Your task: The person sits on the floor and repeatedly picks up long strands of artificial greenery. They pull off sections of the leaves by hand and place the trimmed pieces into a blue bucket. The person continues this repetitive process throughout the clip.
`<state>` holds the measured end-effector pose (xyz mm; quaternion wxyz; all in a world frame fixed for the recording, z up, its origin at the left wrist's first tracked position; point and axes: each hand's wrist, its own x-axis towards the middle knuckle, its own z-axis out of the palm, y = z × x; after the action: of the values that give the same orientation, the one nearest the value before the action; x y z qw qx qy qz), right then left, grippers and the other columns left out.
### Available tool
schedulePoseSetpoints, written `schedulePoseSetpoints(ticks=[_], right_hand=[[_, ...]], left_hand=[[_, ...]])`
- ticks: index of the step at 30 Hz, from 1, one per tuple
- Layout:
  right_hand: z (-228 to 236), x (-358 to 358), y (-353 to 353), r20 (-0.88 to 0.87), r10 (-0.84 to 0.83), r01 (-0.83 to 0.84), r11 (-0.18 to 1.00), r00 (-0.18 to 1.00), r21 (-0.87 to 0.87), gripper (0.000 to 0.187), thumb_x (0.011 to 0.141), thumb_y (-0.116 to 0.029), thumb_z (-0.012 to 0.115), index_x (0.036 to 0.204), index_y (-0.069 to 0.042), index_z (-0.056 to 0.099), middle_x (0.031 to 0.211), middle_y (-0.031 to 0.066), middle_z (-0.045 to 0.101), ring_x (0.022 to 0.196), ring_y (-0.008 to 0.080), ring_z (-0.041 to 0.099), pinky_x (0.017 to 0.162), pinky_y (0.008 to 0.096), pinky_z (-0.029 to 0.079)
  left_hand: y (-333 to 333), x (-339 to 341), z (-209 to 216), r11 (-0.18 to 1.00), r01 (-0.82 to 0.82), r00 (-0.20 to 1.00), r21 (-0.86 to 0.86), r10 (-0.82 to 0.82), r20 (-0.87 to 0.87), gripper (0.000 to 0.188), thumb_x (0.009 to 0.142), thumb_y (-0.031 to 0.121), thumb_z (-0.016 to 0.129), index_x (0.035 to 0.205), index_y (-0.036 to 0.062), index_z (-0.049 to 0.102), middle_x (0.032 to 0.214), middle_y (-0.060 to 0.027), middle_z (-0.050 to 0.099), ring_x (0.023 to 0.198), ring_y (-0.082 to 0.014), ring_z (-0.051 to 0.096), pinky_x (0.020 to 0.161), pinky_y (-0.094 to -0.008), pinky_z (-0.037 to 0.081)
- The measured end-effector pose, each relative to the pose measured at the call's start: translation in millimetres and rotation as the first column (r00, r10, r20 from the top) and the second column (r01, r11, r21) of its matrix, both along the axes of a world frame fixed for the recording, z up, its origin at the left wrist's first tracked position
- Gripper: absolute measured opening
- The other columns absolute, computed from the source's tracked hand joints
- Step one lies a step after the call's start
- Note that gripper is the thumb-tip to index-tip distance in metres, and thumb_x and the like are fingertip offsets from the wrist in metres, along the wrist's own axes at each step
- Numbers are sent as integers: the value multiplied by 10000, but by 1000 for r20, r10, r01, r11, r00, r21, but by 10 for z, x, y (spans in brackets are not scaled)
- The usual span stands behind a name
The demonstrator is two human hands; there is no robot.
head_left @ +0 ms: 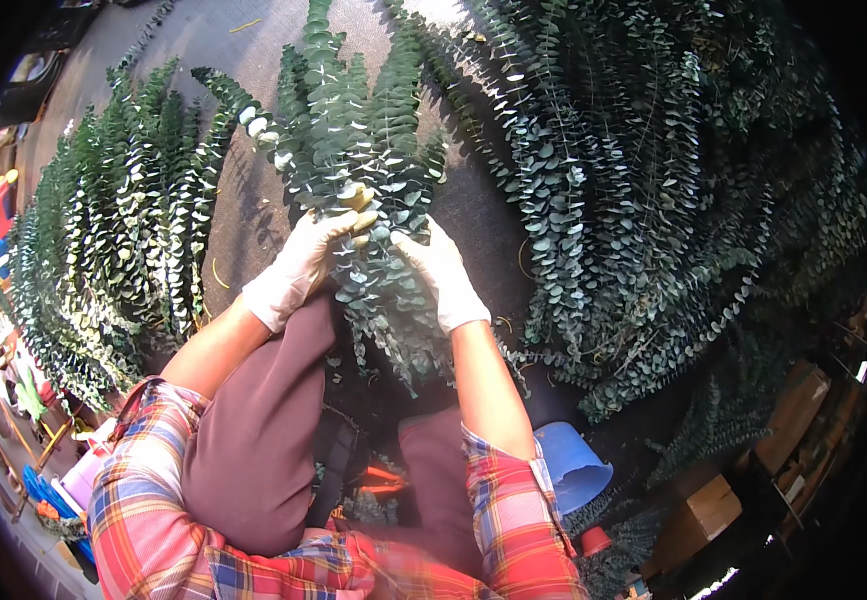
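Observation:
A bunch of eucalyptus stems (353, 130) with round grey-green leaves lies in front of me, its leafy tops pointing away. My left hand (305, 258), in a pale thin glove, is closed around the bunch from the left, with thumb and fingers partly among the leaves. From the right, my right hand (438, 268), gloved the same way, grips the same bunch with its thumb on the near leaves. Some fingertips of both hands are hidden by foliage.
A pile of eucalyptus (133, 210) lies at the left, and a larger heap (633, 180) covers the right of the dark table (263, 190). At the lower right are a blue bucket (575, 468), a small red pot (594, 541) and a cardboard box (703, 515).

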<state>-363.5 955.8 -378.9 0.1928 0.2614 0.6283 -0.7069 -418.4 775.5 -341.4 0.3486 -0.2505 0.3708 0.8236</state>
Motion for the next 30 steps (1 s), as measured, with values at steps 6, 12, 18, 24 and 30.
schedulePoseSetpoints(ticks=[6,12,18,24,30], right_hand=[[247,-48,-131,-7,204,-174,852,979,494,387,722,-222,673,1078,-97,588,971,102,634,820,232,623,745,331,474],[376,6,-175,80,371,-276,511,925,814,515,763,-226,625,1222,-61,458,915,130,572,810,297,590,719,366,471],[328,82,-408,45,434,-313,572,900,758,615,796,-267,568,1303,-2,343,1062,173,547,888,295,597,759,383,468],[262,94,-466,116,425,-406,696,898,592,687,774,-244,595,1325,23,284,1092,210,527,953,330,575,826,394,454],[265,-94,-46,250,124,-8,908,960,-420,405,817,-173,592,1160,27,514,971,82,622,725,138,589,621,245,473]], left_hand=[[-91,7,-45,1000,-24,1000,5,24,7,411,803,27,588,1199,48,479,1239,-110,505,1005,-197,570,775,-266,504],[-32,6,41,998,-46,999,-47,47,23,373,814,57,587,1171,15,490,1201,-114,525,970,-196,576,766,-273,509],[-5,-90,297,945,-201,979,-259,181,-96,298,841,96,565,1124,16,522,1022,-122,621,911,-168,601,684,-236,501],[48,-202,376,993,34,982,-117,-55,-179,348,846,121,569,1158,-16,500,1132,-150,580,969,-197,594,775,-271,498],[-15,-97,87,984,108,990,-141,-119,-72,360,842,85,545,1183,-21,498,1201,-102,545,1059,-180,555,845,-283,487]])
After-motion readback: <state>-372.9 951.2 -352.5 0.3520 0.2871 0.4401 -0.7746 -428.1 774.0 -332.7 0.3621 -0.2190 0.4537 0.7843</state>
